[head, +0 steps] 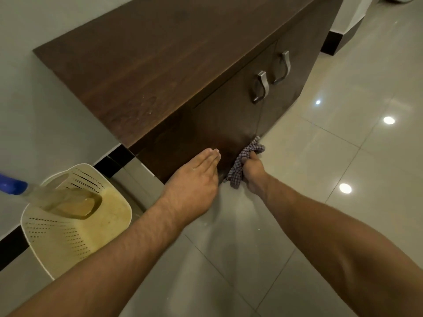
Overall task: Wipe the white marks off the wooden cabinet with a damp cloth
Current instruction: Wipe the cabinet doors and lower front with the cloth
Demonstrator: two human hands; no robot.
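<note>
Low at the cabinet (219, 124) door, right hand (253, 172) gripping bunched cloth (242, 161), left hand (194, 179) flat and empty beside it — press firmly, short overlapping strokes along the bottom edge.

The scene is dim and warm-toned. Three round ceiling lights glare as white spots on the glossy floor tiles (343, 138) at the right. The dark cabinet (160, 65) front lies in shadow near its base. Straight edges bow with wide-angle distortion toward the borders. A blue handle (12, 184) at the near left is blurred, and the whole picture is slightly soft.
</note>
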